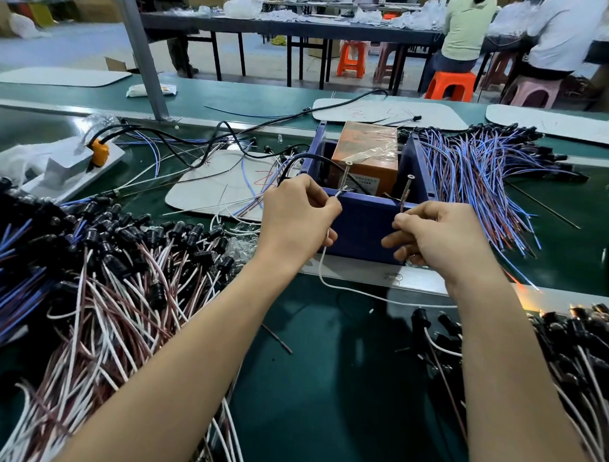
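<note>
I'm probably testing: my left hand (297, 212) is pinching the white wire (324, 265) onto the left screw (344, 177). I cannot tell what my curled right hand (437, 234) is holding. Next, it needs the right screw (406, 191).

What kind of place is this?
Most likely an electronics assembly workshop: heaps of wire leads with black components lie beside a green conveyor belt, the left hand pinches a white wire, and workers sit on stools at a long table behind.

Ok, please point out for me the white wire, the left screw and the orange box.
white wire (320, 265): head view, on the slack part hanging below the left hand (297, 212).
left screw (344, 178): head view, middle of its shaft.
orange box (367, 149): head view, top face under the clear film.
</note>
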### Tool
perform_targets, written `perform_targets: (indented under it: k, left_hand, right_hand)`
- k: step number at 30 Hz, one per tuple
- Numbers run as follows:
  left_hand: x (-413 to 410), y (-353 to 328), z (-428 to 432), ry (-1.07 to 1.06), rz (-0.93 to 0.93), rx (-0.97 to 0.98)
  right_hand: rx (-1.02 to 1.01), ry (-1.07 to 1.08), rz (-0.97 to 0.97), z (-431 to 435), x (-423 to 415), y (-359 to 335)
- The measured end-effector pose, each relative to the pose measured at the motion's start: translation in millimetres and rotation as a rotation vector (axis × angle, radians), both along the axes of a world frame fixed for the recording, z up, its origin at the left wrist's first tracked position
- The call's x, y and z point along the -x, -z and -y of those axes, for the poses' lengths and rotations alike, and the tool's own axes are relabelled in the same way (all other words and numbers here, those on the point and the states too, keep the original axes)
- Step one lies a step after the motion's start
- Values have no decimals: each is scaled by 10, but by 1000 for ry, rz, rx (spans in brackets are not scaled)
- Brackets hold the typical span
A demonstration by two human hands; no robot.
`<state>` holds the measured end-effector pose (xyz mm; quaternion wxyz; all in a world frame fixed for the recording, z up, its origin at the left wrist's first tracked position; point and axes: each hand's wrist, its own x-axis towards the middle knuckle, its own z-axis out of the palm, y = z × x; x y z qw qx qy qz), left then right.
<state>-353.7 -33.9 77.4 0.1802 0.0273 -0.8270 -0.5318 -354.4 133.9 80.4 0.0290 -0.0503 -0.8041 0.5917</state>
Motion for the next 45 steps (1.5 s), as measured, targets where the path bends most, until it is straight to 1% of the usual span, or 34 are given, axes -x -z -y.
perform_targets:
  k: [8, 12, 15, 18, 19, 21, 23, 25, 27, 30, 31, 32, 33, 35, 36, 37, 40, 42, 43, 44, 45]
  left_hand:
    - [-12, 0, 6, 11, 20, -2]
    - [-93, -143, -3, 52, 22, 24]
    - [-237, -415, 3, 159, -55, -20]
    - [-506, -711, -25, 286, -176, -149]
    - [-615, -790, -47, 330, -186, -188]
    - [-832, -925, -106, 455, -126, -230]
    - [-1025, -1041, -150, 581, -39, -197]
    - [-1204, -1137, -173, 660, 10, -160]
    - [-1417, -1190, -194, 752, 48, -160]
    - [-1796, -1115, -224, 1010, 152, -137]
    - [-1929, -1054, -256, 1095, 207, -107]
    - [-2044, -974, -293, 1159, 249, -36]
    - [-2142, -879, -336, 1197, 261, 79]
    - [-2272, -673, -402, 1221, 220, 340]
    - [-2318, -580, -427, 1233, 210, 425]
    - [-2343, -510, -433, 1236, 231, 461]
    - [-2319, -375, -408, 1172, 330, 407]
    - [-2217, -272, -426, 1040, 284, 373]
    - [-2135, -224, -433, 948, 244, 379]
    - [-2035, -175, -429, 848, 191, 425]
    - [-1917, -122, -404, 748, 131, 517]
  right_hand:
    - [0, -6, -8, -18, 9, 7]
    - [-32, -9, -5, -25, 18, 13]
    - [-56, -5, -21, -43, 7, -15]
    - [-66, 18, -67, -115, -46, -134]
    - [-81, 35, -96, -160, -77, -187]
    - [-126, 88, -164, -279, -171, -322]
    - [-96, 95, -197, -412, -290, -499]
    - [-69, 51, -172, -551, -396, -699]
    - [-12, -43, -151, -697, -532, -908]
    - [180, -255, -186, -923, -814, -1136]
    - [196, -334, -191, -1015, -934, -1155]
    - [158, -417, -176, -1101, -1054, -1136]
    - [68, -491, -143, -1182, -1177, -1072]
    - [-168, -598, -60, -1294, -1413, -858]
    - [-262, -641, -12, -1323, -1537, -739]
    - [-339, -691, 41, -1336, -1643, -623]
    - [-496, -830, 181, -1343, -1882, -429]
    - [-563, -861, 192, -1347, -1972, -423]
    - [-568, -842, 180, -1329, -1990, -441]
    - [-554, -794, 148, -1304, -1995, -470]
    - [-538, -731, 107, -1268, -1984, -497]
